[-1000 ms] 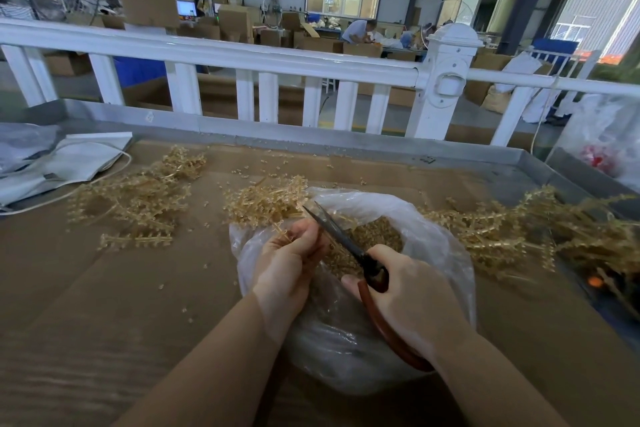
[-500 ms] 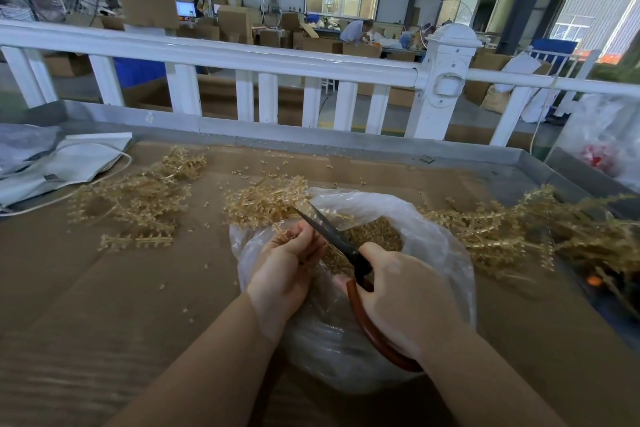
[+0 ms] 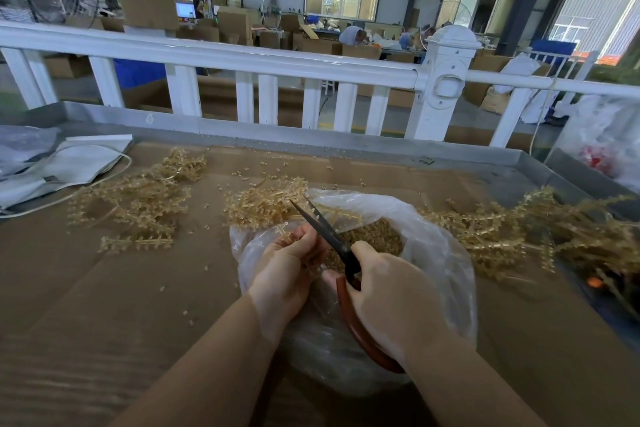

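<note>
- The cardboard-covered tabletop and the clear plastic bag under both hands lay as they had a second earlier; the bag's mouth gaped open just beyond the knuckles.
- The heaps of tan sprues had not shifted: one heap well out to the right of the right hand, one heap well out to the left of the left hand, and a smaller cluster just beyond the left fingertips.
- The right hand had crept a little forward and toward the left hand, its fingers clamped round the red handles of the scissors.
- The left hand had barely moved; its thumb and fingers pinched a short sprue strip above the bag's near-left rim.
- The scissor tips had slid leftward and now reached past the left fingertips, the blades crossing right beside the strip; they looked nearly together, though I could not tell whether a gap remained.
- Cut bits lay piled in the bag just ahead of the right hand's knuckles.
- In my judgement, that small advance meant another snip was being lined up on the strip, with the freed bits due to drop into the bag; much uncut stock remained, so the work seemed far from finished.
</note>
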A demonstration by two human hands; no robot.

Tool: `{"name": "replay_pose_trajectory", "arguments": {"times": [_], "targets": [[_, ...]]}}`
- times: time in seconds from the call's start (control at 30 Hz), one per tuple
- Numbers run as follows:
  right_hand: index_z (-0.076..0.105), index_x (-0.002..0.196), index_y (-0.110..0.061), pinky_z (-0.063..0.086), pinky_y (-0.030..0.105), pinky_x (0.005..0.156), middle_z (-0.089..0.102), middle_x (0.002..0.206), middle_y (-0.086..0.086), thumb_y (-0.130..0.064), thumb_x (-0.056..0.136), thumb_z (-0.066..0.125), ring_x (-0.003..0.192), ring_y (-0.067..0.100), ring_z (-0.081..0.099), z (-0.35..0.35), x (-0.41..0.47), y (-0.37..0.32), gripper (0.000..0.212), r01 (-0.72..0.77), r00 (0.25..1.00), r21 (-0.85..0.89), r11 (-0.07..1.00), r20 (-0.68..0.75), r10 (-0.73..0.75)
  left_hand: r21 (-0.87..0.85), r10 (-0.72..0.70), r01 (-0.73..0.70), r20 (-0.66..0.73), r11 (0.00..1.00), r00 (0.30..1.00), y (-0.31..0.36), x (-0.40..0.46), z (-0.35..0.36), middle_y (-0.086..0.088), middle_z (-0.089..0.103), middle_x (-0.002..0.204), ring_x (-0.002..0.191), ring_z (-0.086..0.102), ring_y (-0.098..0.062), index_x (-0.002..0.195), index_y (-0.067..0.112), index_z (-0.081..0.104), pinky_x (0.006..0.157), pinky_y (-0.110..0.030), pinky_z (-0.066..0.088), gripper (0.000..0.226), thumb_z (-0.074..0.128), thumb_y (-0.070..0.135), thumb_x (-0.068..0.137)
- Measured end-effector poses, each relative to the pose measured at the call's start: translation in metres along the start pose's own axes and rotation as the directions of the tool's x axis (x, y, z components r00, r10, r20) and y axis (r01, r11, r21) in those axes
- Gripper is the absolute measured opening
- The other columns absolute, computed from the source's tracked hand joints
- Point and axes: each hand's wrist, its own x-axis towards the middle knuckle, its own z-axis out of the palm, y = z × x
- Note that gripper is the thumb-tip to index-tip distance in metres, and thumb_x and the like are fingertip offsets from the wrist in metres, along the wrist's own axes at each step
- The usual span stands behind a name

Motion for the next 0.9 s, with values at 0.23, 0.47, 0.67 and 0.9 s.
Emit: {"name": "replay_pose_trajectory", "arguments": {"times": [0.23, 0.47, 0.67, 0.9], "targets": [[0.044, 0.103, -0.032, 0.039, 0.02, 0.063, 0.053, 0.081, -0.009, -0.065, 0.089, 0.036, 0.079, 0.011, 0.053, -0.0009, -0.003, 0.0031, 0.037, -0.033, 0.999, -0.08, 0.996, -0.039, 0.029, 0.012, 0.041, -0.041, -0.058, 0.999, 0.997, -0.002, 0.0028, 0.0025, -0.007, 0.064, 0.075, 0.062, 0.065, -0.013, 0.079, 0.005, 0.061, 0.064, -0.023, 0.053, 0.015, 0.052, -0.002, 0.089], [0.041, 0.102, -0.032, 0.044, 0.024, 0.067, 0.051, 0.084, -0.008, -0.064, 0.09, 0.036, 0.083, 0.013, 0.05, 0.0007, -0.0031, 0.0052, 0.034, -0.047, 0.999, -0.069, 0.996, -0.021, 0.046, 0.026, 0.056, -0.054, -0.078, 0.998, 0.995, -0.0015, 0.0001, 0.0048, -0.006, 0.064, 0.069, 0.063, 0.063, -0.015, 0.073, 0.005, 0.062, 0.071, -0.027, 0.049, 0.021, 0.051, -0.004, 0.089], [0.034, 0.085, -0.033, 0.025, 0.013, 0.05, 0.045, 0.065, -0.012, -0.064, 0.09, 0.037, 0.058, 0.002, 0.041, 0.0023, -0.0013, 0.006, 0.031, -0.016, 1.0, -0.011, 1.0, 0.003, 0.016, 0.001, 0.029, -0.029, -0.031, 1.0, 0.999, -0.0007, -0.0031, 0.0055, -0.007, 0.062, 0.074, 0.069, 0.059, -0.015, 0.082, 0.003, 0.061, 0.079, -0.029, 0.048, 0.012, 0.052, -0.001, 0.09], [0.038, 0.085, -0.032, 0.029, 0.016, 0.054, 0.052, 0.066, -0.01, -0.064, 0.091, 0.035, 0.059, 0.005, 0.047, 0.0042, 0.0004, 0.0078, 0.033, -0.003, 1.0, -0.009, 1.0, -0.015, 0.003, 0.006, 0.002, -0.002, -0.007, 1.0, 1.0, 0.0014, -0.0035, 0.0036, -0.004, 0.063, 0.061, 0.054, 0.062, -0.011, 0.08, 0.003, 0.06, 0.054, -0.022, 0.054, 0.012, 0.054, 0.001, 0.09]]}}
